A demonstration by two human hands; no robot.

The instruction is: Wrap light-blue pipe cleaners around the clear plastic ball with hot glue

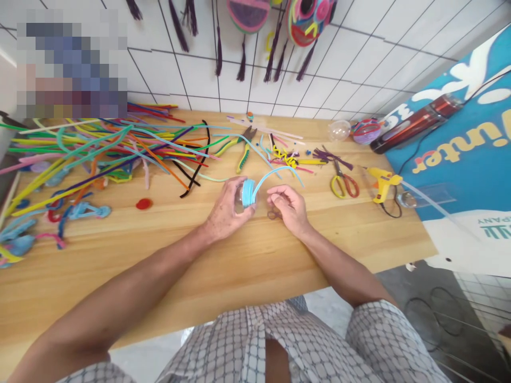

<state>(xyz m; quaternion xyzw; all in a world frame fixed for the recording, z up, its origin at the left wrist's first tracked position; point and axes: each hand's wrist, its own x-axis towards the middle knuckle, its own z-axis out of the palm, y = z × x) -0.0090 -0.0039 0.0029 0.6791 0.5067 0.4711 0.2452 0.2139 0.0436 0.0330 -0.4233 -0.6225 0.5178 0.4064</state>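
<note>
My left hand is wrapped round a small clear plastic ball, whose right side is wound with light blue pipe cleaner. From this winding a loose length of blue pipe cleaner arches up and over to the right, its tip free above the table. Just right of the ball, my right hand has thumb and fingers drawn together in a pinch; what is between them, if anything, is hidden. Below its fingertips lies a small dark looped thing, too small to name for certain.
A heap of coloured pipe cleaners covers the table's left. Pliers lie behind my hands, scissors and a yellow glue gun to the right. A red disc lies left. Tasselled ornaments hang on the tiled wall.
</note>
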